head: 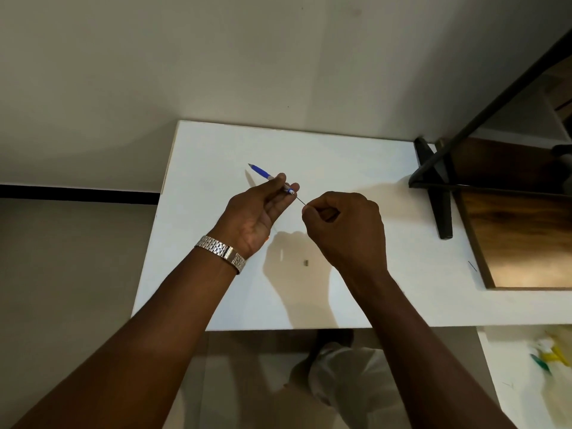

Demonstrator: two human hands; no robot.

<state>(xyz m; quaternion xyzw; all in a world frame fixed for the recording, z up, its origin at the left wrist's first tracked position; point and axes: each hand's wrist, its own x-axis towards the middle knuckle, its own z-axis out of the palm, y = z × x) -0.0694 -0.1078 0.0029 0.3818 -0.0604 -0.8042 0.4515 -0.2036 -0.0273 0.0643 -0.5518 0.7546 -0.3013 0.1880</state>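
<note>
My left hand (259,212) holds a blue and white mechanical pencil (263,174) between its fingertips, tip pointing up and left, above the white table (216,289). A thin dark lead (299,201) runs from the pencil's rear end to my right hand (343,227), which pinches it between thumb and forefinger. A metal watch band sits on my left wrist. Two small parts lie on the table under my hands: a white piece (281,254) and a small dark cap (306,263).
A black stand (439,193) and a slanted black bar stand at the table's right, beside a brown wooden panel (520,243). A thin dark lead (472,266) lies near the panel's edge. Yellow and green objects (549,357) lie at lower right.
</note>
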